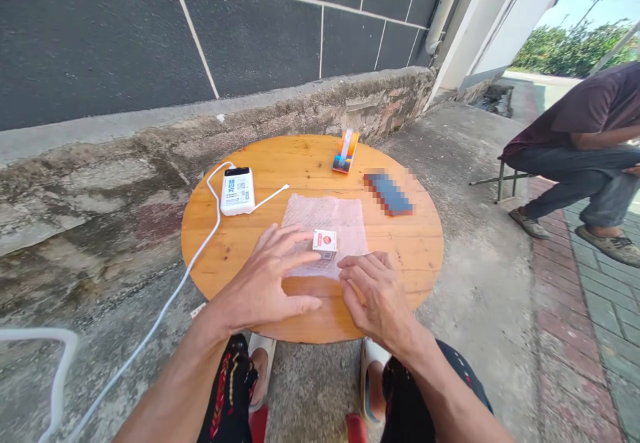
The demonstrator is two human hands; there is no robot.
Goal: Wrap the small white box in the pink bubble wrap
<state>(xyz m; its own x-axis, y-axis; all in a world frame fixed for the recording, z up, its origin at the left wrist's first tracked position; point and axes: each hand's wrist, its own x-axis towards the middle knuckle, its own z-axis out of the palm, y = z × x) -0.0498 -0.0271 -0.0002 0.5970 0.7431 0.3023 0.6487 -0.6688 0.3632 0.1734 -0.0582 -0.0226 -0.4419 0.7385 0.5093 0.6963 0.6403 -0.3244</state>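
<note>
A small white box with red print rests on a sheet of bubble wrap, which lies flat on the round wooden table. To the left of the box is my left hand, its fingers stretched and apart, the fingertips close to the box's side. My right hand hovers at the lower right corner of the bubble wrap, fingers bent and loosely apart. Nothing shows in its grasp. Whether either hand touches the sheet or the box, I cannot tell for certain.
A tape dispenser stands at the table's far side. Right of the wrap lies a blurred flat blue-red object. A white power bank with a white cable is on the left. A person sits at the far right.
</note>
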